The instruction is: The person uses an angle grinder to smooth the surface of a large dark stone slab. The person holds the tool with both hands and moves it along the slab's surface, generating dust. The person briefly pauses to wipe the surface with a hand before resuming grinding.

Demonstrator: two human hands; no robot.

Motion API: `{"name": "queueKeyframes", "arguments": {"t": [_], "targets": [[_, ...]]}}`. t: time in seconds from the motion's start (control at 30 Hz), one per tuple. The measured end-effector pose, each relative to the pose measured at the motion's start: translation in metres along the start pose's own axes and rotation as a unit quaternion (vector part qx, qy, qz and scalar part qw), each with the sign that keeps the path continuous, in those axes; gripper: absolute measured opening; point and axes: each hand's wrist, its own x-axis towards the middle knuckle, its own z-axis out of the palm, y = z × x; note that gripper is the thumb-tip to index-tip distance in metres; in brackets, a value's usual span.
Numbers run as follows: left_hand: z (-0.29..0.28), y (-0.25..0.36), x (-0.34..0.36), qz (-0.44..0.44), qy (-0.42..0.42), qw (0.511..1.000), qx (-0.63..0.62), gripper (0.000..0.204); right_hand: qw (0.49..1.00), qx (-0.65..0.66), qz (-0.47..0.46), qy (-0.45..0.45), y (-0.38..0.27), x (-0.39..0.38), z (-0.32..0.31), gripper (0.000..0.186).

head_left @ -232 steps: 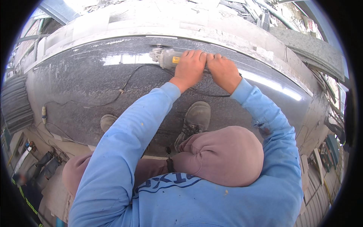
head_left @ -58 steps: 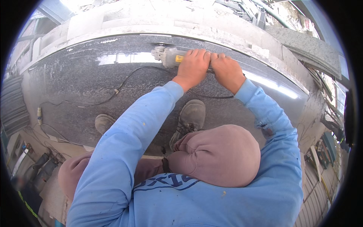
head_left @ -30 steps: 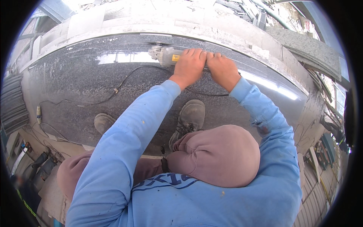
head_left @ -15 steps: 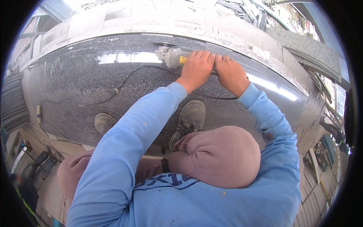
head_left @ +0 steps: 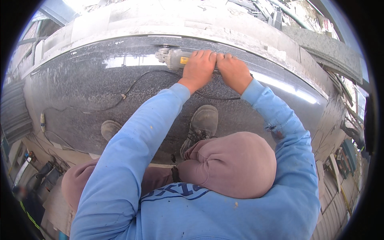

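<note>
My left hand (head_left: pixel 199 69) is closed on the body of a pale, dust-coated angle grinder (head_left: pixel 174 58) with a yellow label. Just right of it, my right hand (head_left: pixel 234 74) grips the rear part of the same tool, fingers wrapped over it. The grinder lies sideways with its disc (head_left: pixel 164 47) at a thin line along the far part of a dark speckled polished stone slab (head_left: pixel 84 84). A black cable (head_left: pixel 140 80) curves from the tool across the slab to a pale connector (head_left: pixel 43 122) at the left. The disc's lower side is hidden.
My boots (head_left: pixel 203 120) rest on the slab. A pale ledge (head_left: pixel 188 28) runs behind it. Slabs and beams (head_left: pixel 328 56) lean at upper right, corrugated sheets (head_left: pixel 16 112) stand at left. A blurred person (head_left: pixel 24 204) is at lower left, near scattered tools and offcuts.
Compared with half a second ago, both hands and the grinder have shifted left and slightly upward along the slab, after a small rightward move before that. The grip is unchanged.
</note>
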Motion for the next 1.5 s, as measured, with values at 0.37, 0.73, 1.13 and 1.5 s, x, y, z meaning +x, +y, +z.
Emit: {"name": "queueKeyframes", "arguments": {"t": [0.37,0.73,1.13,1.5], "targets": [[0.000,0.028,0.011,0.006,0.037,0.999,-0.027,0.045,0.997,0.006,0.037,-0.064,0.010,-0.020,-0.034,0.024],[0.000,0.007,0.003,0.011,0.025,0.999,-0.017,0.044,1.000,0.000,-0.004,-0.007,0.004,-0.007,-0.009,0.018],[0.003,0.028,0.011,0.018,0.051,0.998,-0.017,0.036,0.999,-0.008,0.025,-0.037,0.011,-0.023,-0.027,0.023],[0.005,0.025,0.009,0.014,0.041,0.999,-0.003,0.027,1.000,-0.002,0.010,-0.021,0.016,-0.019,-0.010,0.019]]}}
